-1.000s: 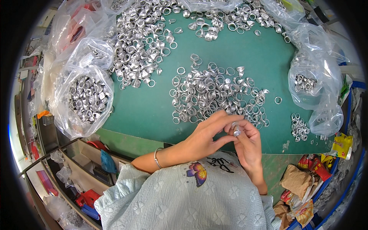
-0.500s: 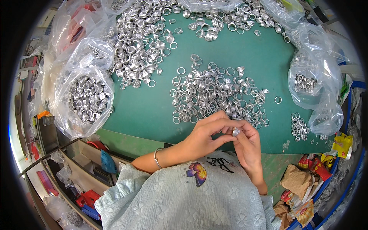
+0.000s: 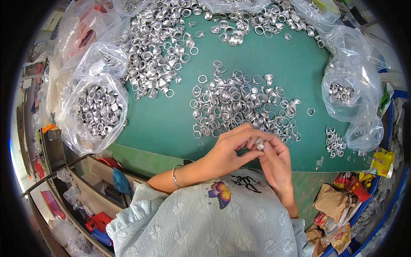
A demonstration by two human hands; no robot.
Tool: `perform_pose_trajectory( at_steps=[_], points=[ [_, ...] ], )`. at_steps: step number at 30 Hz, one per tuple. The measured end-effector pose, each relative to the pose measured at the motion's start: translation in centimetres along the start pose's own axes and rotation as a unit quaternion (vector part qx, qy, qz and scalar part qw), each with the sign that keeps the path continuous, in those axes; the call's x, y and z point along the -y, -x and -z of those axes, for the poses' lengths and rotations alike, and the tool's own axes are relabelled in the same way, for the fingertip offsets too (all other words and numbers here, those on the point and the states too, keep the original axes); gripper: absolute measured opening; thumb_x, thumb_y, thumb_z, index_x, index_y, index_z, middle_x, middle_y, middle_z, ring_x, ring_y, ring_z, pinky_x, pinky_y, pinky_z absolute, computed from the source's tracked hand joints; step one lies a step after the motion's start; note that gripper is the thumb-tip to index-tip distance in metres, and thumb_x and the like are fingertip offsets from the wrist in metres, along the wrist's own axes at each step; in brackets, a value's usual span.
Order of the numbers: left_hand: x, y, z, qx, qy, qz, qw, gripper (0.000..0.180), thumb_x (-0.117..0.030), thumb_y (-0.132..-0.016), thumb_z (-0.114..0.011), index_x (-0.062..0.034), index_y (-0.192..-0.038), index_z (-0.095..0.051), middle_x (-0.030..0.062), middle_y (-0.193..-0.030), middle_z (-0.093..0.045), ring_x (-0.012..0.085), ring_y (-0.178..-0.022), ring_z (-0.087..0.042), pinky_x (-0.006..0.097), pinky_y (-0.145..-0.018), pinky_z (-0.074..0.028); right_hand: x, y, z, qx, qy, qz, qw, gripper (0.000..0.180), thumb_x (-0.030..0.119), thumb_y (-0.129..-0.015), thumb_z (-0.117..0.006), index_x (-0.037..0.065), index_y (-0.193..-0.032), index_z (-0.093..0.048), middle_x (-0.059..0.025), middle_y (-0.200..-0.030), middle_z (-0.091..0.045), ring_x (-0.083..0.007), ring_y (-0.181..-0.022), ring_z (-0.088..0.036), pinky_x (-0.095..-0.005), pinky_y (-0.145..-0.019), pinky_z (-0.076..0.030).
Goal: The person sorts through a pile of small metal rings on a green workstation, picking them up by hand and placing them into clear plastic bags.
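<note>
My two hands meet over the near edge of the green table, fingertips pinched around a small silver ring [image 3: 260, 144]. My left hand [image 3: 229, 150], with a bangle on its wrist, reaches in from the left and grips the ring with its thumb and fingers. From the other side my right hand [image 3: 277, 160] holds the same ring, its thumb against it. Part of the ring is hidden by the fingers. Just beyond my hands lies a loose pile of silver rings [image 3: 233, 103], many of them overlapping.
A larger heap of rings [image 3: 154, 55] spreads along the far left. Clear plastic bags of rings stand at left [image 3: 98, 111] and right [image 3: 342, 92]. A small ring cluster [image 3: 334, 141] lies at the right. Below left is an open drawer [image 3: 98, 180]; paper packets [image 3: 332, 203] sit lower right.
The ring has turned between my fingertips and shifted slightly to the left and up. Both hands otherwise stay in place, and the piles look the same.
</note>
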State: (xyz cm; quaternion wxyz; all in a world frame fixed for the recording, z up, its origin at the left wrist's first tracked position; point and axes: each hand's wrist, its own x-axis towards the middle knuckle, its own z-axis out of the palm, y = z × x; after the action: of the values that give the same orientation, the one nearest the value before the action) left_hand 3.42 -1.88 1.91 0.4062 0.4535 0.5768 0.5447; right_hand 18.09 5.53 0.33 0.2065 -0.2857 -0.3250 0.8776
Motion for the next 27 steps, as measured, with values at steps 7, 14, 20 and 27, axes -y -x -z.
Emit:
perform_pose_trajectory(
  at_steps=[7,14,20,27],
  points=[
    [1.0,-0.1,0.0,0.005,0.308,0.135,0.942,0.061,-0.007,-0.080,-0.068,-0.0048,-0.135,-0.040,0.0061,-0.104,-0.050,0.0104,-0.090,-0.048,0.025,-0.079,-0.041,0.1,0.2,-0.6,-0.076,0.211,0.131,0.966,0.010,0.007,-0.086,-0.061,0.000,-0.093,-0.061,-0.0066,-0.093,-0.060,-0.0146,-0.080,-0.054,-0.0267,-0.071,-0.043],
    [2.8,-0.2,-0.6,0.035,0.597,0.288,0.748,0.055,-0.036,-0.096,-0.045,0.0036,-0.134,-0.037,0.0138,-0.127,-0.048,0.0207,-0.113,-0.051,0.036,-0.097,-0.042,0.1,-1.1,-1.3,-0.010,0.673,0.357,0.648,0.024,0.007,-0.064,-0.074,0.006,-0.087,-0.066,-0.0056,-0.096,-0.060,-0.0257,-0.087,-0.054,-0.0396,-0.080,-0.038],
    [1.7,-0.3,-0.7,0.055,0.586,0.248,0.769,0.045,-0.008,-0.094,-0.049,0.0034,-0.135,-0.036,0.0120,-0.126,-0.050,0.0198,-0.115,-0.052,0.032,-0.099,-0.042,0.3,-0.9,-0.7,-0.072,0.573,0.377,0.724,0.034,0.009,-0.061,-0.077,0.003,-0.092,-0.064,-0.0089,-0.103,-0.059,-0.0286,-0.095,-0.054,-0.0389,-0.083,-0.039],
    [0.8,0.0,0.2,0.135,0.459,0.242,0.844,0.045,-0.004,-0.095,-0.043,0.0044,-0.138,-0.030,0.0164,-0.129,-0.048,0.0232,-0.120,-0.049,0.035,-0.104,-0.038,1.0,-0.7,0.4,-0.049,0.579,0.312,0.752,0.025,0.001,-0.072,-0.068,-0.001,-0.096,-0.062,-0.0105,-0.100,-0.058,-0.0242,-0.091,-0.055,-0.0348,-0.079,-0.040]
  ],
)
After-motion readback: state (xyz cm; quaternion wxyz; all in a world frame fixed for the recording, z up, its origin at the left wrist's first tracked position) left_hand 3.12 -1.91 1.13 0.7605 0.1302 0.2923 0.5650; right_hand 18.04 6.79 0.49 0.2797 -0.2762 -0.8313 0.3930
